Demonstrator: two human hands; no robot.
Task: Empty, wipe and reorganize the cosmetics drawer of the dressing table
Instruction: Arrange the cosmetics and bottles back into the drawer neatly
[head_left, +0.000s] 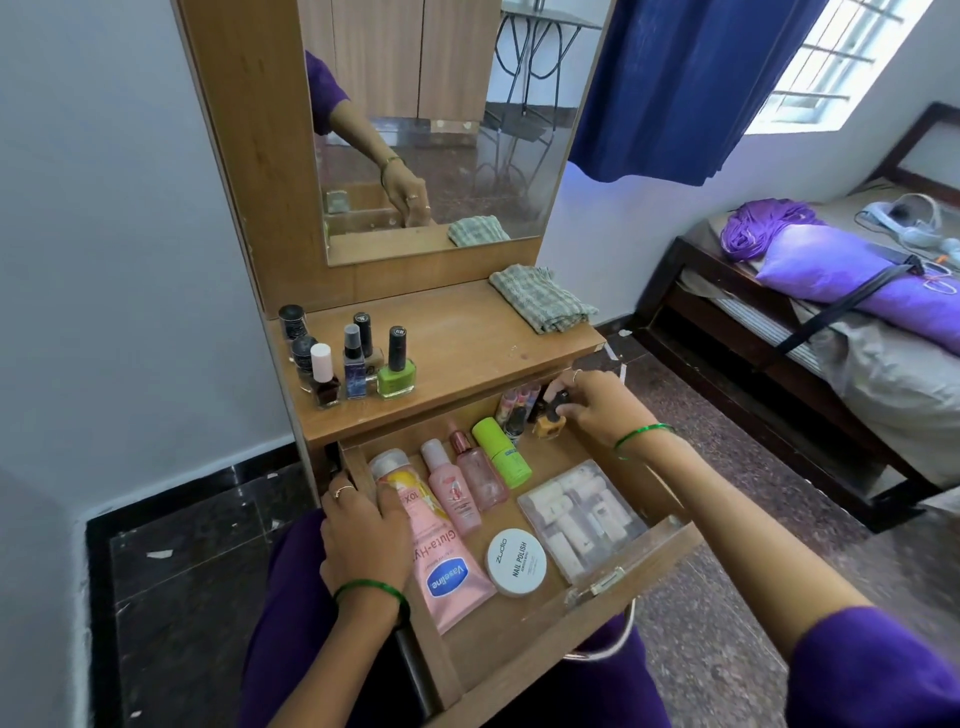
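Fingers (563, 400) pinching nail polish bottle (550, 423)

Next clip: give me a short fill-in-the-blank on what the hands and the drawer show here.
1. The right hand pinches the black cap of a ____ nail polish bottle in the drawer.
2. The left hand rests on the drawer's ____ side wall.
3. The folded cloth lies on the tabletop, below the ____.

Missing words: yellow; left; mirror
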